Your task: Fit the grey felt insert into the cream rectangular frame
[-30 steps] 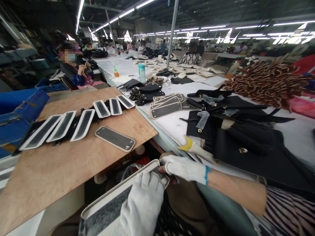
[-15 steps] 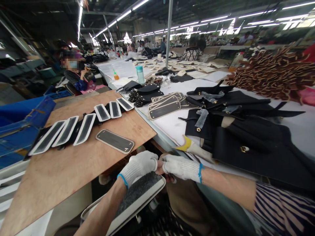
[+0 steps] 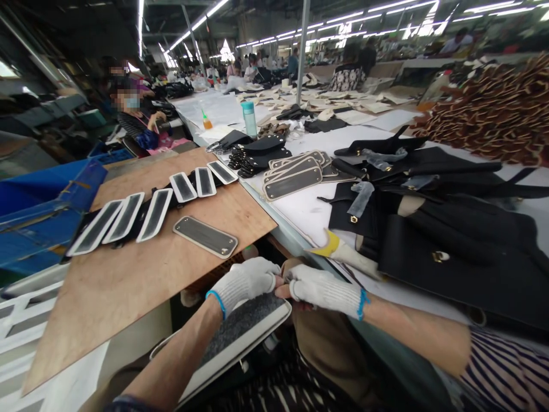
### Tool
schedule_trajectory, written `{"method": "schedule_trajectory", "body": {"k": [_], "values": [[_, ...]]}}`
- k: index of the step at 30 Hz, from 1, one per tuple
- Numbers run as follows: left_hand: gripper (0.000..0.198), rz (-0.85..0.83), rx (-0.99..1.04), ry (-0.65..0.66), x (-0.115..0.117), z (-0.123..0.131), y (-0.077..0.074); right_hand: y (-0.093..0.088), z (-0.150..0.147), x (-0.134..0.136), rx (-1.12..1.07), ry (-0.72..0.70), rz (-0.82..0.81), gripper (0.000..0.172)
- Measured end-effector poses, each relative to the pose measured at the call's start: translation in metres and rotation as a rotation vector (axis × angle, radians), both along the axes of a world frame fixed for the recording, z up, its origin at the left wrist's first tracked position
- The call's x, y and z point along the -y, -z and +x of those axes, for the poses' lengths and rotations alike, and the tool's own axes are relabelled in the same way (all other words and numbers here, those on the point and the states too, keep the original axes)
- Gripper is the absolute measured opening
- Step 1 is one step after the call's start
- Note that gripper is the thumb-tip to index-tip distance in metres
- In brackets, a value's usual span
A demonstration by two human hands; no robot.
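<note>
My left hand point(image 3: 249, 282) and my right hand point(image 3: 325, 289), both in white knit gloves with blue cuffs and bare fingertips, meet over my lap. Their fingers are pinched closed, tip to tip, on something too small to make out. Just below them lies a dark grey felt-like panel point(image 3: 240, 329) with a raised white rim, slanting across my lap, partly covered by my left forearm. Ahead on the wooden board rests a single grey rounded plate point(image 3: 205, 236) with a pale edge and studs at its corners. Neither hand touches that plate.
White-rimmed dark pieces point(image 3: 154, 214) stand in a row on the wooden board point(image 3: 128, 297). To the right lie stacked edged plates point(image 3: 294, 177), black bag pieces point(image 3: 463, 240) and a yellow-tipped pale roll point(image 3: 351, 254). A blue bin point(image 3: 38, 212) is at left; a masked co-worker point(image 3: 141, 123) sits beyond.
My view has shifted slightly, so the tables appear moved a little right and up. Both hands stay together at the same spot over the panel, with small finger movements.
</note>
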State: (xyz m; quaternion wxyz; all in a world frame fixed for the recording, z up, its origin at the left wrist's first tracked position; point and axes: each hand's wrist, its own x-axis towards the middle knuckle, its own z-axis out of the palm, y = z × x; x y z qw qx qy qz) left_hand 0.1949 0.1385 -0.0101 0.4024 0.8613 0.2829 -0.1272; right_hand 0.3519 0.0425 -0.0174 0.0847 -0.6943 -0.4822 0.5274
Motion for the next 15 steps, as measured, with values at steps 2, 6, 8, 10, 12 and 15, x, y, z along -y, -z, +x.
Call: {"method": "schedule_trajectory", "body": {"k": [2,6,8,10,12,15], "values": [[0.024,0.048,-0.012,0.005,0.003,0.001,-0.004,0.001,0.002,0.004,0.043,-0.026,-0.020,0.035],[0.029,0.135,-0.037,-0.006,0.009,0.000,-0.006,0.009,0.004,0.001,-0.208,-0.109,-0.117,0.039],[0.033,0.159,-0.042,-0.012,0.009,0.000,-0.003,0.012,0.005,-0.006,-0.235,-0.141,-0.182,0.035],[0.036,0.171,-0.048,-0.006,0.008,-0.001,0.002,0.014,0.006,-0.016,-0.192,-0.165,-0.234,0.032],[0.039,0.171,-0.055,0.011,0.006,0.000,0.008,0.015,0.005,-0.025,-0.117,-0.190,-0.279,0.034],[0.042,0.170,-0.066,0.018,0.003,0.000,0.008,0.010,0.000,-0.035,0.044,-0.233,-0.294,0.034]]}}
